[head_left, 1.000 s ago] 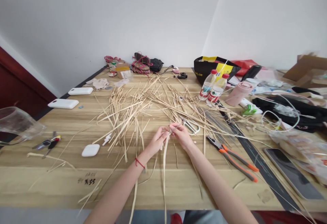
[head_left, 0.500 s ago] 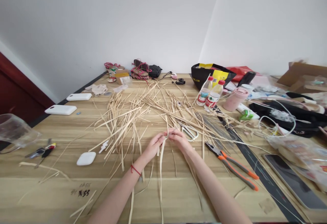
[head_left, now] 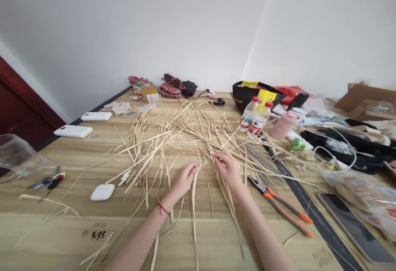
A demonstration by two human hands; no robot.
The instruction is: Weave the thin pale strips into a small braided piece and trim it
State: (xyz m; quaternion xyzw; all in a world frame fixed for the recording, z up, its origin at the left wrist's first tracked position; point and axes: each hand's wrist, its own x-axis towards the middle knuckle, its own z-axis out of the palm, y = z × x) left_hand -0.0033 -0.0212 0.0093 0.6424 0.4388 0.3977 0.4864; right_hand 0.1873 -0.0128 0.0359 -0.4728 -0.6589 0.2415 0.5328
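Head camera shows me both forearms stretched forward over the wooden table [head_left: 62, 205]. The left hand [head_left: 185, 177] is curled, its fingertips pinching a thin pale straw strip [head_left: 194, 205]. The right hand [head_left: 229, 168] is a little apart, also pinching the upper end of this strip, near the straw pile [head_left: 161, 139]. The strip is flat, narrow and light yellow; it hangs from the fingers toward me and lies on the table between the arms. Orange pliers [head_left: 280, 205] lie just beside the right wrist.
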